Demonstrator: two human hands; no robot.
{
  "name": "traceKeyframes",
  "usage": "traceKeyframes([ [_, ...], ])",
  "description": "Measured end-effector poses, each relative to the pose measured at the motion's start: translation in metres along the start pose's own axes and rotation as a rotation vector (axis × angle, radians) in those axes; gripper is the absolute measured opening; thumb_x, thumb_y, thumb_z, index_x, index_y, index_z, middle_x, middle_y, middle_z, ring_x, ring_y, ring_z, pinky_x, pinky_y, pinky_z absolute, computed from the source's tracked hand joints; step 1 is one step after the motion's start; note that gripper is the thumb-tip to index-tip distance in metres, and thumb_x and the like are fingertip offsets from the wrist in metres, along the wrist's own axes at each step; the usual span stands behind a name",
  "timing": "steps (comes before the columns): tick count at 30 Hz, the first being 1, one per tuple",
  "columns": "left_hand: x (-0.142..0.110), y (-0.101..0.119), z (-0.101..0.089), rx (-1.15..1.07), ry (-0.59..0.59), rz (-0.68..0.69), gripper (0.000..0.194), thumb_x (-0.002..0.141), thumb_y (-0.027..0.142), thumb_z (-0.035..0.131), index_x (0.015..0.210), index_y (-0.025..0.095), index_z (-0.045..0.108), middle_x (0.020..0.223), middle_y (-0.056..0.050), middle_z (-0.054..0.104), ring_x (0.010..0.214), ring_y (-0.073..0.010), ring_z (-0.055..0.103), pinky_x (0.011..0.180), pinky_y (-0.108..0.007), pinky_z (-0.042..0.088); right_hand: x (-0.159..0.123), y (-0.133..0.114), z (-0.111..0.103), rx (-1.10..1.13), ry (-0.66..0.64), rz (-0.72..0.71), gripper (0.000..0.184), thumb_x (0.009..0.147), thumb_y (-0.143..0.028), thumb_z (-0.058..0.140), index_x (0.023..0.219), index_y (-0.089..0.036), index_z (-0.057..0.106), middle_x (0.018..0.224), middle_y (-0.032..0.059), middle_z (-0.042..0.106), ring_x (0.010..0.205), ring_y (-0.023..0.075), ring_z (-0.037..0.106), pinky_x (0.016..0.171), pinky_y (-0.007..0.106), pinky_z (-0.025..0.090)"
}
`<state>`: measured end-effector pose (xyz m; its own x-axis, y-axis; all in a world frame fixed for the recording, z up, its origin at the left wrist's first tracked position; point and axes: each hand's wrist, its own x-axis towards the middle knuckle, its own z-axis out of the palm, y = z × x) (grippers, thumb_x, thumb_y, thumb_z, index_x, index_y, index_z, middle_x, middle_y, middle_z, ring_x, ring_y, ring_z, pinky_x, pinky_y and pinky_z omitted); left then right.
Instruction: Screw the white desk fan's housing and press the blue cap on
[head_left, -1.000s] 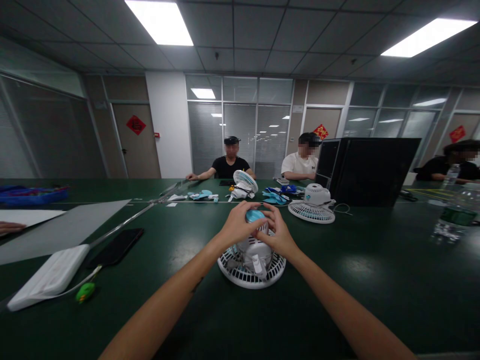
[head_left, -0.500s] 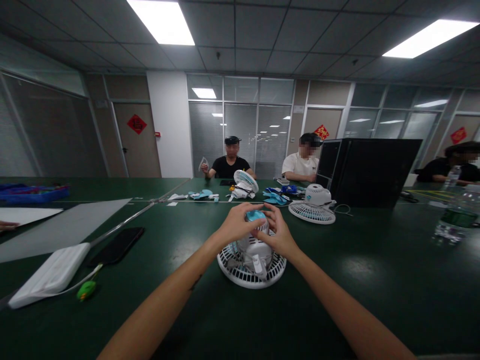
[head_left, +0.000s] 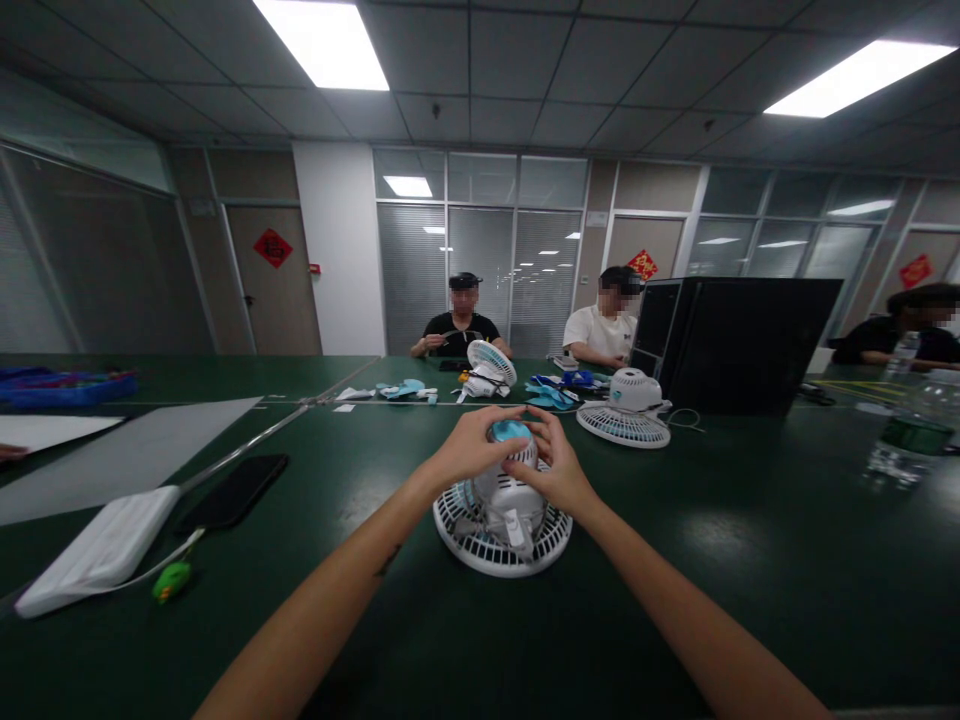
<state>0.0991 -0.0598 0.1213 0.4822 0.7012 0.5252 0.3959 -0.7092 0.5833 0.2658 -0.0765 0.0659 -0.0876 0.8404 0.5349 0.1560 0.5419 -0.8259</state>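
A small white fan (head_left: pixel 514 497) lies face down on the green table, its round slotted grille underneath and the motor housing on top. A light-blue round piece (head_left: pixel 510 431) sits at the top of the housing. My left hand (head_left: pixel 474 440) curls round the housing's top from the left, thumb across the front. From the right, my right hand (head_left: pixel 556 462) closes round the same top, its fingertips close to those of the left. The far sides of the fingers and part of the housing are hidden.
Farther back stand a second white fan (head_left: pixel 626 415) and a tilted third fan (head_left: pixel 489 372) among blue blades (head_left: pixel 553 392). A black computer case (head_left: pixel 757 345) is at right, near a water bottle (head_left: pixel 911 430). At left lie a phone (head_left: pixel 236 492) and a white box-like device (head_left: pixel 101 550).
My hands and the fan hold almost the same position. Across the table, one person's raised hand has come down and now holds a thin dark strip in front of the chest.
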Motion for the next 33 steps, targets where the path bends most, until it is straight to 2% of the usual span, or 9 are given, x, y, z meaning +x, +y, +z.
traceKeyframes([
  [9, 0.002, -0.004, -0.001, -0.019, -0.025, 0.006, 0.037, 0.078, 0.031, 0.067, 0.112, 0.018, 0.070, 0.118, -0.009, 0.070, 0.107, -0.0243, 0.064, 0.093, -0.036, 0.050, 0.000, 0.001, -0.001, -0.015, 0.006, 0.011, 0.088, 0.062, -0.040, 0.082, 0.132, -0.025, 0.031, 0.132, 0.0150, 0.051, 0.122, 0.0295, 0.057, 0.102, 0.047, 0.044],
  [17, 0.002, -0.006, -0.002, -0.018, -0.039, 0.016, 0.038, 0.078, 0.030, 0.067, 0.113, 0.017, 0.070, 0.121, -0.010, 0.069, 0.111, -0.0241, 0.063, 0.099, -0.037, 0.046, 0.000, 0.004, -0.001, -0.009, 0.007, 0.010, 0.087, 0.062, -0.040, 0.082, 0.131, -0.026, 0.032, 0.132, 0.0153, 0.050, 0.121, 0.0293, 0.058, 0.101, 0.046, 0.045],
  [23, 0.002, -0.005, -0.002, -0.031, -0.033, 0.024, 0.038, 0.079, 0.031, 0.067, 0.113, 0.016, 0.070, 0.120, -0.011, 0.069, 0.109, -0.0242, 0.064, 0.095, -0.036, 0.048, 0.000, 0.003, 0.000, -0.017, 0.010, 0.013, 0.087, 0.061, -0.041, 0.082, 0.132, -0.026, 0.032, 0.132, 0.0148, 0.051, 0.118, 0.0291, 0.060, 0.099, 0.045, 0.046],
  [29, 0.001, -0.008, 0.000, -0.056, -0.027, -0.025, 0.047, 0.076, 0.032, 0.071, 0.119, 0.015, 0.066, 0.123, -0.013, 0.067, 0.111, -0.0270, 0.062, 0.100, -0.041, 0.046, -0.001, -0.002, -0.002, -0.057, -0.010, -0.005, 0.085, 0.064, -0.039, 0.080, 0.133, -0.025, 0.032, 0.131, 0.0151, 0.052, 0.116, 0.0286, 0.061, 0.098, 0.045, 0.047],
  [33, 0.001, -0.012, -0.001, -0.093, -0.049, 0.011, 0.060, 0.075, 0.034, 0.073, 0.129, 0.016, 0.057, 0.130, -0.014, 0.063, 0.116, -0.0279, 0.059, 0.102, -0.043, 0.045, -0.001, -0.011, -0.005, -0.207, -0.065, -0.051, 0.084, 0.068, -0.039, 0.078, 0.137, -0.024, 0.032, 0.131, 0.0150, 0.053, 0.115, 0.0285, 0.061, 0.096, 0.046, 0.048],
])
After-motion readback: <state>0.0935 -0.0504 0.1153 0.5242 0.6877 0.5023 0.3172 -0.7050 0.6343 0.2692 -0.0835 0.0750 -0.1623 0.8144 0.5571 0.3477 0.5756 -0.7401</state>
